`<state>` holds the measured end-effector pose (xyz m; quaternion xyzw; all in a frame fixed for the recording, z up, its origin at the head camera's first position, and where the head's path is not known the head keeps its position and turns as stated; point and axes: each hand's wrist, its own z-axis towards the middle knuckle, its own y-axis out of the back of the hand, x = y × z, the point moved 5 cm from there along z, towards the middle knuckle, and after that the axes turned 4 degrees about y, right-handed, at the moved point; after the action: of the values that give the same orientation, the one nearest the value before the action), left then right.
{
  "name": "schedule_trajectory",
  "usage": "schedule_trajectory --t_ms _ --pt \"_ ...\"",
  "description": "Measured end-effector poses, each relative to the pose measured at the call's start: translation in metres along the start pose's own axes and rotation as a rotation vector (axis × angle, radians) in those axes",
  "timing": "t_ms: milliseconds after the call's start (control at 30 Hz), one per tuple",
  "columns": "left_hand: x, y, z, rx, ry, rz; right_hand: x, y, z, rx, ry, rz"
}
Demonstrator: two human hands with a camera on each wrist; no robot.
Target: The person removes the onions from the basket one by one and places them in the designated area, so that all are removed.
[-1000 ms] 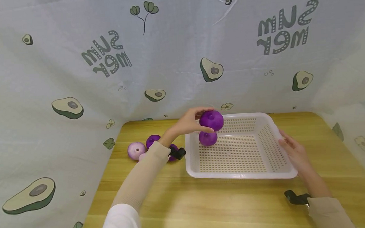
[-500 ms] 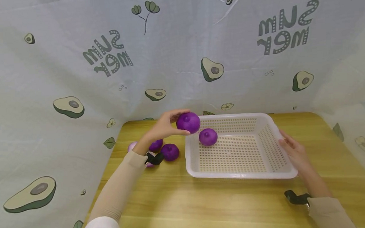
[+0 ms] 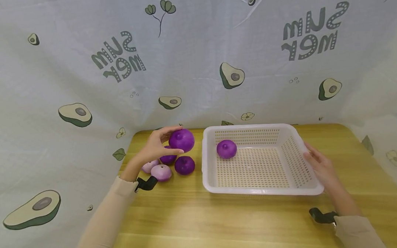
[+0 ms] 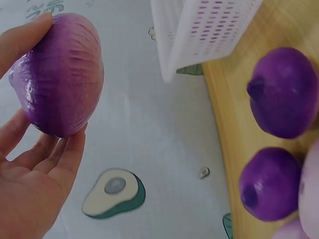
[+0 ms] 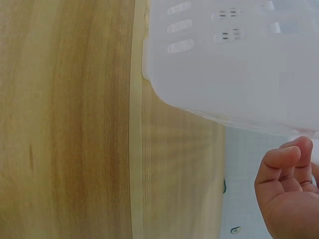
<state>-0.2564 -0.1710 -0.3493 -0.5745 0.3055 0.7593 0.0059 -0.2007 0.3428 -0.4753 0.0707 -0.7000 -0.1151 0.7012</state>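
My left hand (image 3: 154, 146) holds a purple onion (image 3: 181, 140) up over the left part of the table, thumb on one side and fingers on the other. The left wrist view shows this onion (image 4: 62, 77) with ribbed, shiny skin. Another purple onion (image 3: 226, 149) sits in the left part of the white plastic basket (image 3: 254, 191). My right hand (image 3: 321, 166) grips the basket's right rim. In the right wrist view its curled fingers (image 5: 284, 158) are at the basket's edge.
Below the left hand, two dark purple onions (image 3: 184, 165) and two pale pinkish onions (image 3: 161, 172) lie together on the wooden table (image 3: 222, 223), left of the basket. A cloth printed with avocados (image 3: 231, 75) hangs behind the table.
My left hand has carried the purple onion leftward, from over the basket to above the onions on the table. The right hand and basket have stayed in place.
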Motion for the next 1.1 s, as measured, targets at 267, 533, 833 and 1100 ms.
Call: schedule_trajectory --t_ms 267,533,833,1100 --pt "0.019 0.021 -0.032 -0.060 0.045 -0.046 -0.002 0.001 0.001 -0.013 0.007 -0.009" --pt "0.039 0.037 -0.061 -0.114 0.122 -0.052 0.001 0.000 -0.001 -0.006 -0.005 -0.011" --pt "0.062 0.049 -0.099 -0.194 0.192 0.012 -0.001 0.000 -0.001 0.006 0.001 0.074" --pt "0.089 0.052 -0.129 -0.223 0.269 0.029 -0.005 0.002 0.005 0.006 -0.021 0.061"
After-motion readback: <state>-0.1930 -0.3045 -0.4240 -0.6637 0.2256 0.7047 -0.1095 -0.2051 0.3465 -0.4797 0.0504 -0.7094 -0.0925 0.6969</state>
